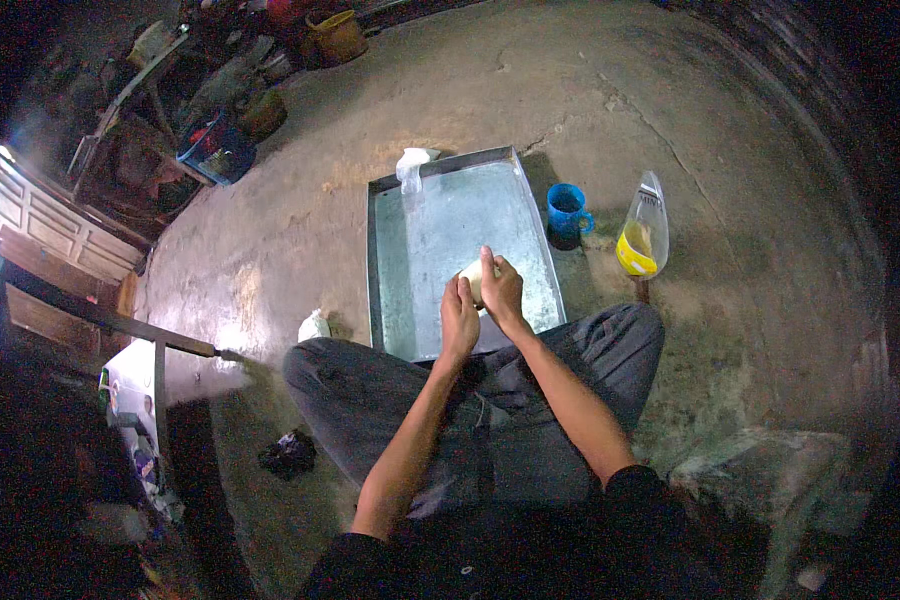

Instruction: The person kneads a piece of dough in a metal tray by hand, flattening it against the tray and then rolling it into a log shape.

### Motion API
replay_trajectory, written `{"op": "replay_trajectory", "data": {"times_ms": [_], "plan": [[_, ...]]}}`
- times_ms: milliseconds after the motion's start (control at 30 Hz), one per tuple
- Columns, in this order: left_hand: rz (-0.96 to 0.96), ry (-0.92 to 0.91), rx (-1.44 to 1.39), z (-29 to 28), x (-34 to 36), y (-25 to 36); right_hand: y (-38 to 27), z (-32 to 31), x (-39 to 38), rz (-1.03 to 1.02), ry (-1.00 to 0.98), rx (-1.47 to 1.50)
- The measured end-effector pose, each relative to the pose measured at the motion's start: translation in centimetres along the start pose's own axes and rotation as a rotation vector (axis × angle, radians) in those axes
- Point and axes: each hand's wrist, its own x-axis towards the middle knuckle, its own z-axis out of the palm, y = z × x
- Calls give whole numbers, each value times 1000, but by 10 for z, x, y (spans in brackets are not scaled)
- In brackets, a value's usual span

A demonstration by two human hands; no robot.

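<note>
Both my hands meet over the near half of a large, shallow metal tray [440, 220] on the floor before my crossed legs. Cupped between them is a pale, rounded, dough-like lump [472, 277], partly hidden by the fingers. My left hand [459, 320] is closed against its near left side. From the right, my right hand [504, 294] wraps it, thumb pointing up. A white plastic bag [414, 164] hangs over the tray's far left rim.
Right of the tray stand a blue mug [566, 210] and a clear pouch with a yellow base [640, 240]. By my left knee sits a small white bundle [313, 325]; a black crumpled bag [288, 454] lies nearer. Far left are a blue bucket [218, 152] and yellow bucket [337, 40].
</note>
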Motion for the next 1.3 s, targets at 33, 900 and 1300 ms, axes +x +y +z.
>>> {"op": "replay_trajectory", "data": {"times_ms": [33, 900, 1300], "plan": [[7, -24, -26, 2, -1, 1, 5, -2, 5, -4, -4, 23], [-420, 48, -237, -18, 39, -37, 11, 15, -13, -88, -208, -107], [-607, 96, -81, -24, 52, -59, 18, 21, -18, -225, -438, -205]]}}
